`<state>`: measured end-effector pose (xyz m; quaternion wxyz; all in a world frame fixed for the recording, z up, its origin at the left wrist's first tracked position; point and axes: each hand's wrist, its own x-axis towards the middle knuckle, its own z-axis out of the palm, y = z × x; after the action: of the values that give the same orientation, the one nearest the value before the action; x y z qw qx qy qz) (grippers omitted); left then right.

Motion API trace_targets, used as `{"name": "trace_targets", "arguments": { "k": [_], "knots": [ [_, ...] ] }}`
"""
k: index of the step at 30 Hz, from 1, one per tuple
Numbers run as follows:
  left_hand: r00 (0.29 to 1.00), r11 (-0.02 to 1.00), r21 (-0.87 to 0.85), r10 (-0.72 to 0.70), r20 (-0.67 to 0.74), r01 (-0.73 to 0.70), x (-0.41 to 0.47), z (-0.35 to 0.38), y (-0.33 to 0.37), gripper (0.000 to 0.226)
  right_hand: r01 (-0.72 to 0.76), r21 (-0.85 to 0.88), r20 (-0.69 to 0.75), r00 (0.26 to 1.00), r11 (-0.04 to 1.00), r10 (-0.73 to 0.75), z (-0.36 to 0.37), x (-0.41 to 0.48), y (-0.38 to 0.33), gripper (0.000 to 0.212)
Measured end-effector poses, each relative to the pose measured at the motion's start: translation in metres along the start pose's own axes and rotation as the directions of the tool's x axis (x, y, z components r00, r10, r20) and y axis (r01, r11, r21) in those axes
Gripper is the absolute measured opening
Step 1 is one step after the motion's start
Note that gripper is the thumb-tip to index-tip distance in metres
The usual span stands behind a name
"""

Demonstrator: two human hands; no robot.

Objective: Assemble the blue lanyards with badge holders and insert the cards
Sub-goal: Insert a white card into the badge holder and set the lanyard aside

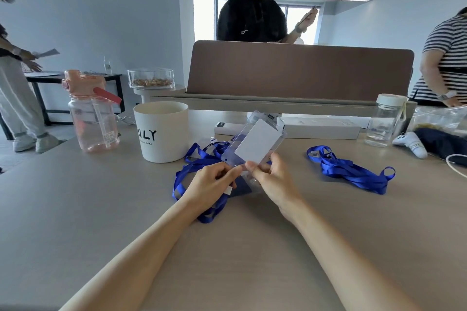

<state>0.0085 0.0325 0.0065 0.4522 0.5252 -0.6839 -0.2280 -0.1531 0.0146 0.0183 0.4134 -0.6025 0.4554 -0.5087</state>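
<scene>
A clear plastic badge holder (pixel 236 145) is held up over the middle of the table, tilted to the right. A white card (pixel 257 141) lies against it. My left hand (pixel 212 182) pinches the holder's lower edge. My right hand (pixel 271 177) pinches the lower end of the card and holder. Under my hands lies a heap of blue lanyards (pixel 199 161). A second bundle of blue lanyards (pixel 351 169) lies to the right. A dark blue card (pixel 241 188) shows beneath my hands.
A white cup (pixel 161 131) and a pink bottle (pixel 92 111) stand at the left. White boxes (pixel 321 127) and a brown divider (pixel 300 70) are behind. A clear jar (pixel 384 118) and a bag (pixel 439 118) stand at the right. Three people stand around.
</scene>
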Motion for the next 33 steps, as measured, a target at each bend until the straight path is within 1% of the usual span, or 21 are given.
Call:
{"name": "trace_targets", "arguments": {
  "k": [3, 7, 11, 15, 20, 26, 28, 33],
  "knots": [
    [0.999, 0.999, -0.034, -0.036, 0.011, 0.037, -0.0004, 0.0004, 0.0014, 0.032, 0.012, -0.007, 0.001, 1.0, 1.0, -0.012, 0.0009, 0.0002, 0.0003, 0.026],
    [0.994, 0.988, -0.112, -0.105, 0.033, 0.108, 0.0006, 0.0004, 0.0016, 0.032, 0.024, 0.006, 0.047, 0.999, 1.0, -0.024, -0.0002, 0.0003, 0.0002, 0.02],
    [0.995, 0.989, -0.109, -0.096, 0.036, 0.099, 0.0001, 0.0006, 0.0027, 0.036, 0.042, -0.006, 0.034, 0.999, 0.999, -0.042, -0.0011, 0.0006, 0.001, 0.022],
    [0.996, 0.993, -0.088, -0.078, 0.036, 0.081, 0.001, 0.0004, 0.0011, 0.024, 0.032, -0.032, 0.0, 0.999, 0.999, -0.032, -0.001, 0.0028, 0.004, 0.022],
    [0.996, 0.997, -0.059, -0.039, 0.082, 0.044, 0.001, 0.0008, 0.0001, 0.015, 0.008, 0.047, 0.022, 1.0, 0.999, -0.009, -0.0027, 0.0015, 0.0025, 0.021],
    [0.995, 0.999, -0.022, -0.026, 0.091, 0.028, 0.0013, 0.0007, -0.0001, 0.017, -0.008, 0.054, 0.007, 1.0, 0.999, 0.007, -0.0039, 0.004, 0.0048, 0.04],
    [0.995, 0.999, -0.028, -0.024, 0.092, 0.027, 0.0011, 0.0004, -0.0008, 0.018, -0.006, 0.036, 0.03, 1.0, 0.999, 0.005, -0.0049, 0.002, 0.0027, 0.037],
    [0.996, 1.0, -0.026, -0.007, 0.089, 0.009, -0.0001, 0.0004, 0.0007, 0.018, -0.007, 0.007, 0.075, 0.997, 1.0, 0.006, -0.0071, -0.0007, 0.0013, 0.019]
  ]
}}
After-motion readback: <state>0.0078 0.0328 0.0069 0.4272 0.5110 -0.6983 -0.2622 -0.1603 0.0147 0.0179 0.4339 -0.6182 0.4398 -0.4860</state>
